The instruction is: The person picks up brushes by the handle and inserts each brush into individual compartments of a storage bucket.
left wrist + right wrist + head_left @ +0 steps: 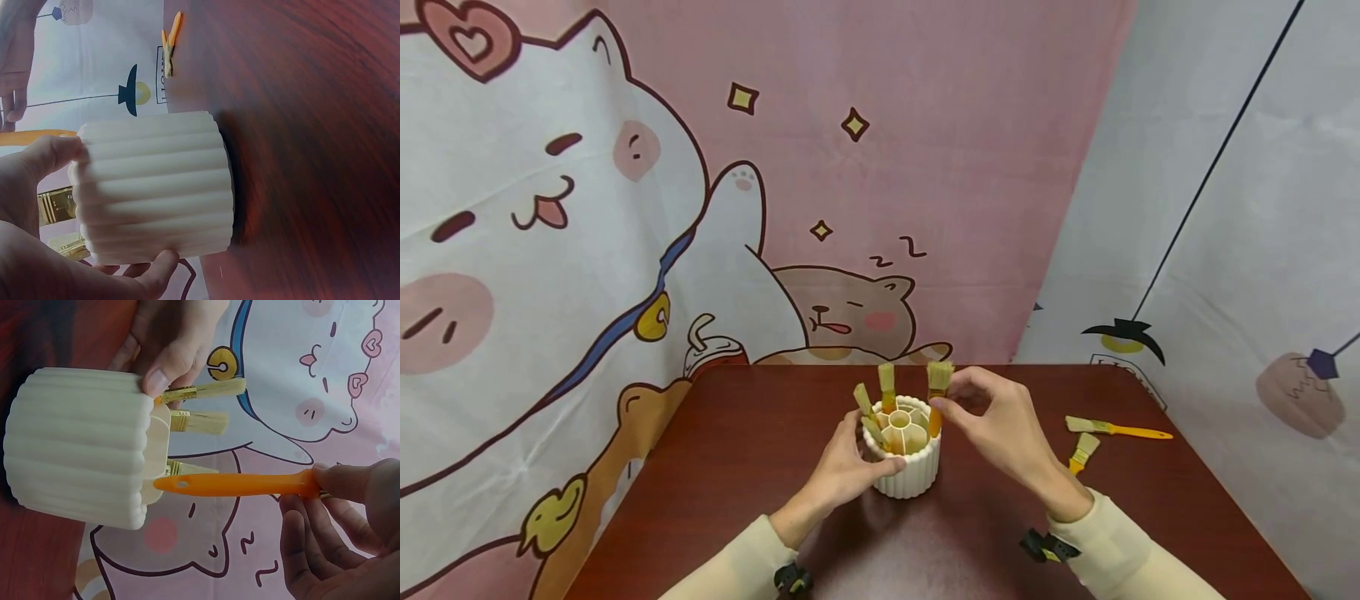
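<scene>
A white ribbed brush holder point(917, 481) with a divided inside stands upright on the table. My left hand point(838, 468) grips its left side, the thumb at the near rim; in the left wrist view the fingers wrap round its wall. Between thumb and fingers, my right hand point(1003, 429) pinches a paintbrush point(244, 484) near the bristle end. This brush is upright, bristles up, and its orange handle tip is at the holder's opening on the right side. Three other paintbrushes point(887, 383) stand bristles up in compartments at the back and left.
Two loose paintbrushes with yellow-orange handles lie on the right of the dark red table point(737, 467): a long narrow one point(1138, 432) and a wider one point(1082, 452), partly hidden by my right forearm. A printed cartoon cloth point(985, 167) hangs behind and beside the table.
</scene>
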The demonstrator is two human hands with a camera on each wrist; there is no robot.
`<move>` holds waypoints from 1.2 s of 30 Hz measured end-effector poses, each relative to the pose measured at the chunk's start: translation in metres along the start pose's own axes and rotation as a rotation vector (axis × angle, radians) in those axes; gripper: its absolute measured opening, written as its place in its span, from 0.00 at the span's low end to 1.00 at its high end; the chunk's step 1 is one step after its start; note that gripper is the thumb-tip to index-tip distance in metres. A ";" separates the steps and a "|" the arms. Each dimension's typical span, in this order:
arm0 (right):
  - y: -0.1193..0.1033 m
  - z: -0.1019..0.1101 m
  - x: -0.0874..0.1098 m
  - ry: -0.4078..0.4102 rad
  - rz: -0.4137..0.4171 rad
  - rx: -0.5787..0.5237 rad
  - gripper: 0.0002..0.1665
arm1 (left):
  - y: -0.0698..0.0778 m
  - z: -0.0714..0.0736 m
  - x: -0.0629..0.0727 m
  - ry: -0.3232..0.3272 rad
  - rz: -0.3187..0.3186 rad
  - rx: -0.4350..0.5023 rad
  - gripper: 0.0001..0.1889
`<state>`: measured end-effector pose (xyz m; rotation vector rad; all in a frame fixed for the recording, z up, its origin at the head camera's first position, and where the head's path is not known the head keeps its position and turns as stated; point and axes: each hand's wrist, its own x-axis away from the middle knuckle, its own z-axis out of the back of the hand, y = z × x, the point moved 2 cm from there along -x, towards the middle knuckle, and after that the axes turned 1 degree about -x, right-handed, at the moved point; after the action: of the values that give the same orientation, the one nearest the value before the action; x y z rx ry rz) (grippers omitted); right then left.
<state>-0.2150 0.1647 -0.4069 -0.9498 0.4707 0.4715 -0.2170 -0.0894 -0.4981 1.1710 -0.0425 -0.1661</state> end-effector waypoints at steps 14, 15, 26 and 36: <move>0.007 -0.021 0.007 -0.073 0.022 -0.054 0.14 | -0.004 -0.001 0.000 -0.011 0.017 0.015 0.56; 0.009 -0.023 0.007 -0.079 0.022 -0.062 0.14 | -0.004 -0.001 0.000 -0.011 0.015 0.018 0.56; 0.027 -0.037 0.013 -0.113 0.045 -0.052 0.14 | -0.004 0.000 0.000 -0.023 0.012 0.020 0.56; 0.039 -0.047 0.018 -0.125 0.085 -0.019 0.14 | -0.004 0.000 0.000 -0.029 0.016 0.031 0.56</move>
<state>-0.2310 0.1470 -0.4656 -0.9148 0.3951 0.6100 -0.2174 -0.0907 -0.5018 1.1993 -0.0801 -0.1693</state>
